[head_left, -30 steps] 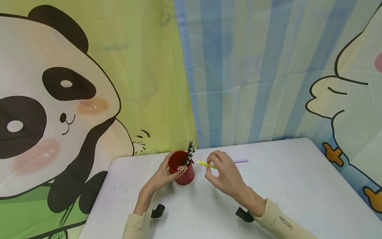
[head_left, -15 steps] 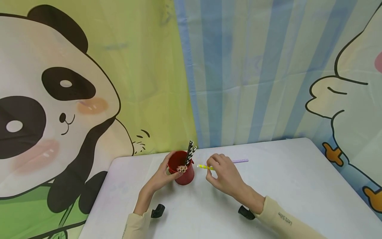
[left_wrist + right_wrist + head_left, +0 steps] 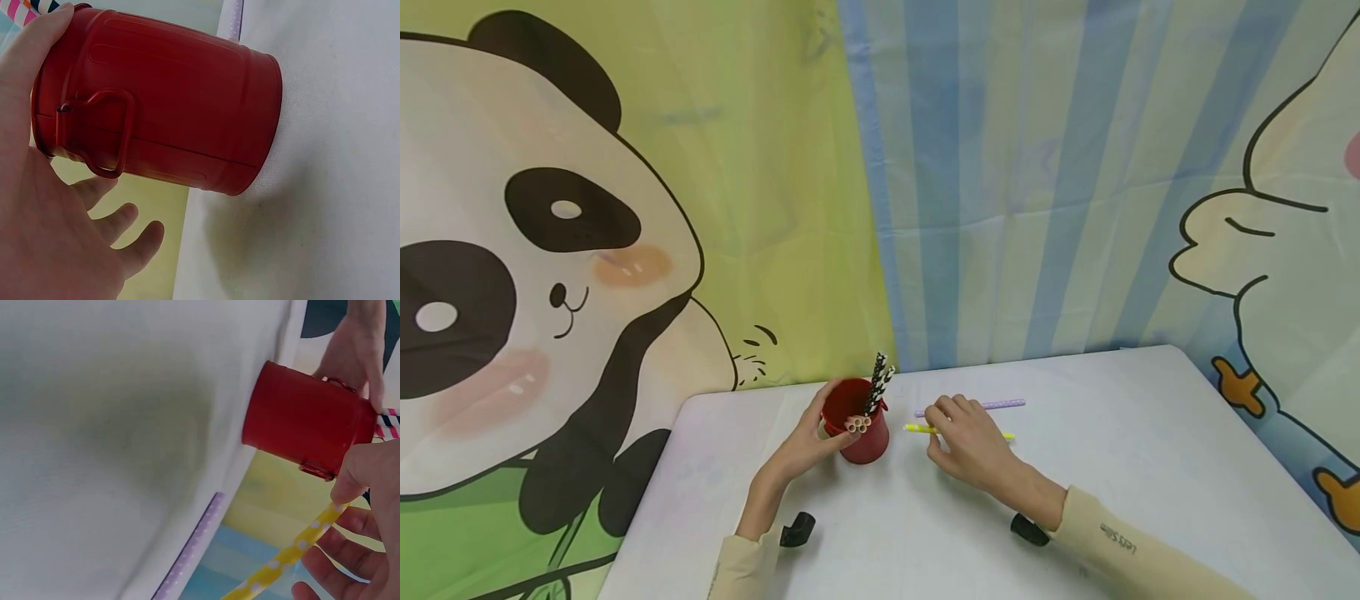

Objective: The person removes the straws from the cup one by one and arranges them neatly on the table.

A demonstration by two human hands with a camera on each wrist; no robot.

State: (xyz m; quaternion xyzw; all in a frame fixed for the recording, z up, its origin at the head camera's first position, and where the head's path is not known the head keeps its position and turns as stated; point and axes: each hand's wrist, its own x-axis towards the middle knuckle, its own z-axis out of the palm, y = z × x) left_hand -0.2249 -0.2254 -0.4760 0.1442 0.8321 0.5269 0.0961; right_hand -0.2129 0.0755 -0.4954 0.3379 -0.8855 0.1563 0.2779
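A: Where's the yellow straw (image 3: pixel 289 555) at, and how's it being held?

B: Just beside the bucket (image 3: pixel 306 415), outside it. It's pinched by the right hand (image 3: pixel 973 446), thumb and finger closed on it toward its bucket-side end, other fingers loosely bent. Whether the bench (image 3: pixel 1112 483) is touched by its free end can't be told.

A: And the bucket?

B: Gripped near the rim by the left hand (image 3: pixel 805 446), thumb hooked there, three fingers spread off the wall. Patterned straws (image 3: pixel 876 385) are stood inside, tilted against the rim. The purple straw (image 3: pixel 189 547) is laid on the bench farther back.

A: Anything likely to go wrong?

B: Well, the yellow straw could be swivelled or dropped if that pinch gets loosened, since most of its length is unsupported by fingers. The purple straw could be nudged if the long end is swung back. Tipping could be caused by a tug, too, with the bucket held only up top.

A: Changed from half a second ago?

B: Yeah, the yellow straw's been brought lower in the head view, and its free end, hidden then, can be seen past the knuckles. The bucket hasn't been shifted noticeably.
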